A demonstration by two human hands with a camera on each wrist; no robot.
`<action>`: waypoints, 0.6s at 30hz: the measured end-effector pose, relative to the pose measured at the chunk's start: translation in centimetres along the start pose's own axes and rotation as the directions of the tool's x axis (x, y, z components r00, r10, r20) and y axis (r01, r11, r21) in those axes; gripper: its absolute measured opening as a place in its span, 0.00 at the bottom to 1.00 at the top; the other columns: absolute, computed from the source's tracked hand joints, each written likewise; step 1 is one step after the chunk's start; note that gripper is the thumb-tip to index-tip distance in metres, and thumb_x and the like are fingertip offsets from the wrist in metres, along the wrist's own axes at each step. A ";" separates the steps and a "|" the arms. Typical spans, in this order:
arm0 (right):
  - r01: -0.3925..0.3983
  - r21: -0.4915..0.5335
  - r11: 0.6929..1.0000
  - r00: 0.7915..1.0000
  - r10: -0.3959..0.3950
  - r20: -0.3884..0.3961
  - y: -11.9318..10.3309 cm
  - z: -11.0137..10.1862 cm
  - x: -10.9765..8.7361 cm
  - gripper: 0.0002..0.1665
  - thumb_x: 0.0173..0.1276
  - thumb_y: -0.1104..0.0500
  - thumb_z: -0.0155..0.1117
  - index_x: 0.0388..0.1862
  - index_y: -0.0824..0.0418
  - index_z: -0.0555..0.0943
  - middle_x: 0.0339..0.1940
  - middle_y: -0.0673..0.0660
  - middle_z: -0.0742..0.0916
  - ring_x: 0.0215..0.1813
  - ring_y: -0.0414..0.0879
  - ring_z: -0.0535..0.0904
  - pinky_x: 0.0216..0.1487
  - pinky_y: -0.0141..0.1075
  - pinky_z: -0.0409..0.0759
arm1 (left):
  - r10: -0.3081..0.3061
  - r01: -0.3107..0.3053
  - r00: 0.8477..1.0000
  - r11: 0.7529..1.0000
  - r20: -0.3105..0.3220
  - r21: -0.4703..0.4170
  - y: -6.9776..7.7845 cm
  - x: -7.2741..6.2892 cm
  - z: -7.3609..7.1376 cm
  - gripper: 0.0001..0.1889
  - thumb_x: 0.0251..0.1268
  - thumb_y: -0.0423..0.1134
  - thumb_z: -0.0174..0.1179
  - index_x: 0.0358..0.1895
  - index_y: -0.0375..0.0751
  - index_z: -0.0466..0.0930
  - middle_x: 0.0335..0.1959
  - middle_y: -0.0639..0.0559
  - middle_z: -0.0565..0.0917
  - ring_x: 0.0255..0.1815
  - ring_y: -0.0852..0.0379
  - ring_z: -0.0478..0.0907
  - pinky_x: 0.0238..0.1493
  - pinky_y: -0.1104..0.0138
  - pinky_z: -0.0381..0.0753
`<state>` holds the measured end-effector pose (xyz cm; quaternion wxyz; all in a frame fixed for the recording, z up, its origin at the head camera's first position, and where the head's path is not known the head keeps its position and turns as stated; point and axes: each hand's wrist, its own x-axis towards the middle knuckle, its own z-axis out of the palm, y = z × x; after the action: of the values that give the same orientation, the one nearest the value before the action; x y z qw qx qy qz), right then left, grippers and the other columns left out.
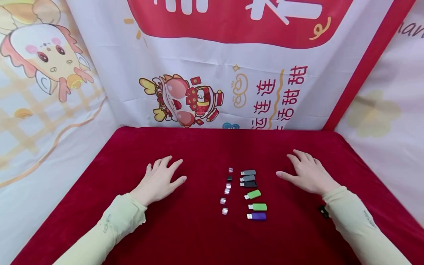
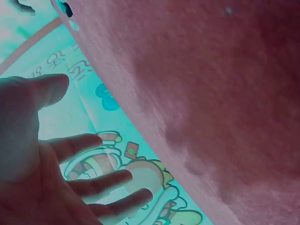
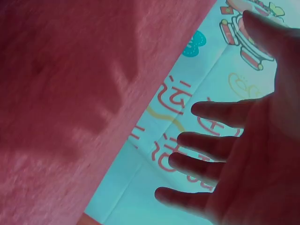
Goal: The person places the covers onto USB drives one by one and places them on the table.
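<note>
1. I see the left hand (image 1: 159,181) released, fingers spread.
2. The right hand (image 1: 309,173) is also released, near the USB sticks (image 1: 254,194).
3. These lie between both hands on red cloth (image 1: 185,232), beside small caps (image 1: 227,191).

Printed cloth walls (image 1: 205,55) make this a booth.

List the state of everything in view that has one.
Left hand's grip, spread, holding nothing
Right hand's grip, spread, holding nothing
Gray USB drives, uncapped
Black USB drive, uncapped
Green USB drives, uncapped
Purple USB drive, uncapped
Clear caps, detached
Black cap, detached
Dark object, partly hidden, state unclear
</note>
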<state>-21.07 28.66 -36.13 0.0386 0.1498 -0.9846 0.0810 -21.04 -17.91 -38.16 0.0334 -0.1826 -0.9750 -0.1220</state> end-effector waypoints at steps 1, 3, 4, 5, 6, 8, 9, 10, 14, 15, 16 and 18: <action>0.014 0.003 1.000 1.000 -0.014 -0.013 -0.1 -0.1 0.1 0.51 0.64 0.32 0.61 0.68 0.72 0.68 0.69 0.73 0.66 0.68 0.70 0.59 0.62 0.67 0.59 | 0.011 -0.011 1.000 1.000 -0.008 0.007 0.2 0.1 0.0 0.34 0.68 0.57 0.57 0.73 0.46 0.66 0.70 0.35 0.62 0.68 0.34 0.58 0.61 0.30 0.52; 0.051 0.004 0.999 0.998 -0.050 -0.045 -0.4 -0.2 0.5 0.45 0.65 0.38 0.65 0.66 0.72 0.71 0.67 0.72 0.69 0.65 0.69 0.63 0.60 0.65 0.65 | 0.037 -0.036 0.999 0.999 -0.023 0.022 0.5 0.2 -0.1 0.33 0.68 0.57 0.57 0.72 0.45 0.68 0.69 0.35 0.64 0.67 0.34 0.59 0.61 0.32 0.54; 0.072 0.008 0.997 0.996 -0.071 -0.061 -0.6 -0.2 0.7 0.42 0.65 0.41 0.67 0.64 0.72 0.73 0.65 0.72 0.71 0.64 0.67 0.65 0.59 0.64 0.67 | 0.052 -0.051 0.998 0.998 -0.030 0.027 0.7 0.3 -0.1 0.32 0.69 0.56 0.58 0.71 0.44 0.68 0.69 0.35 0.64 0.67 0.34 0.60 0.62 0.33 0.56; 0.096 0.007 0.995 0.993 -0.095 -0.074 -0.7 -0.2 0.9 0.39 0.64 0.44 0.69 0.62 0.72 0.74 0.64 0.71 0.73 0.63 0.66 0.68 0.58 0.62 0.69 | 0.066 -0.065 0.997 0.997 -0.039 0.032 1.0 0.3 -0.1 0.32 0.69 0.55 0.58 0.70 0.43 0.69 0.68 0.35 0.65 0.66 0.34 0.61 0.62 0.35 0.58; 0.121 0.007 0.993 0.989 -0.120 -0.088 -0.9 -0.1 1.1 0.36 0.64 0.47 0.70 0.60 0.71 0.76 0.61 0.70 0.75 0.61 0.65 0.70 0.57 0.60 0.71 | 0.079 -0.077 0.996 0.996 -0.047 0.033 1.2 0.4 -0.1 0.31 0.69 0.55 0.58 0.70 0.42 0.70 0.68 0.35 0.66 0.66 0.34 0.62 0.62 0.37 0.61; 0.170 -0.008 0.985 0.980 -0.170 -0.108 -1.5 0.0 1.6 0.32 0.62 0.51 0.73 0.57 0.70 0.79 0.57 0.68 0.78 0.57 0.62 0.74 0.55 0.57 0.75 | 0.102 -0.100 0.993 0.995 -0.062 0.028 1.7 0.5 -0.2 0.30 0.68 0.53 0.59 0.68 0.40 0.71 0.67 0.35 0.67 0.65 0.34 0.63 0.61 0.40 0.65; 0.192 -0.016 0.981 0.975 -0.192 -0.111 -1.8 0.0 1.9 0.30 0.60 0.52 0.74 0.55 0.70 0.80 0.54 0.67 0.80 0.55 0.60 0.76 0.54 0.55 0.76 | 0.113 -0.112 0.991 0.993 -0.067 0.025 1.9 0.5 -0.3 0.30 0.68 0.52 0.60 0.68 0.40 0.71 0.66 0.35 0.67 0.64 0.35 0.64 0.61 0.42 0.67; 0.211 -0.025 0.977 0.971 -0.212 -0.113 -2.1 0.1 2.1 0.28 0.59 0.53 0.75 0.54 0.69 0.81 0.52 0.66 0.81 0.53 0.59 0.77 0.52 0.54 0.78 | 0.122 -0.121 0.990 0.992 -0.070 0.021 2.2 0.6 -0.4 0.30 0.68 0.52 0.60 0.68 0.39 0.72 0.66 0.35 0.68 0.64 0.35 0.65 0.60 0.44 0.69; 0.284 -0.072 0.956 0.951 -0.290 -0.108 -3.2 0.6 2.9 0.23 0.56 0.56 0.77 0.48 0.66 0.84 0.42 0.60 0.84 0.44 0.53 0.81 0.44 0.47 0.82 | 0.152 -0.150 0.985 0.988 -0.077 0.030 3.3 0.9 -0.5 0.29 0.68 0.51 0.60 0.66 0.38 0.73 0.64 0.37 0.70 0.61 0.38 0.68 0.56 0.48 0.74; 0.302 -0.082 0.950 0.945 -0.310 -0.106 -3.4 0.8 3.1 0.22 0.56 0.56 0.78 0.46 0.65 0.84 0.40 0.59 0.85 0.42 0.51 0.82 0.42 0.46 0.83 | 0.157 -0.155 0.985 0.987 -0.075 0.033 3.5 0.9 -0.5 0.28 0.68 0.51 0.60 0.66 0.38 0.73 0.63 0.38 0.70 0.60 0.39 0.68 0.55 0.49 0.75; 0.322 -0.091 0.942 0.938 -0.330 -0.102 -3.6 0.9 3.3 0.20 0.55 0.57 0.78 0.45 0.64 0.85 0.39 0.58 0.85 0.40 0.50 0.82 0.40 0.45 0.83 | 0.161 -0.159 0.984 0.987 -0.070 0.035 3.8 1.0 -0.6 0.28 0.69 0.51 0.60 0.66 0.38 0.73 0.63 0.38 0.71 0.60 0.39 0.69 0.55 0.50 0.76; 0.362 -0.102 0.927 0.925 -0.370 -0.083 -3.8 1.1 3.8 0.18 0.55 0.58 0.78 0.44 0.63 0.86 0.36 0.56 0.85 0.38 0.49 0.83 0.38 0.43 0.84 | 0.167 -0.165 0.984 0.986 -0.060 0.039 4.3 1.1 -0.6 0.28 0.69 0.51 0.59 0.65 0.38 0.74 0.62 0.39 0.72 0.59 0.40 0.69 0.55 0.51 0.76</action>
<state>-23.62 23.73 -36.30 0.1090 0.3249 -0.9387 0.0382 -20.48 -13.79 -36.54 0.0771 -0.2585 -0.9568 -0.1081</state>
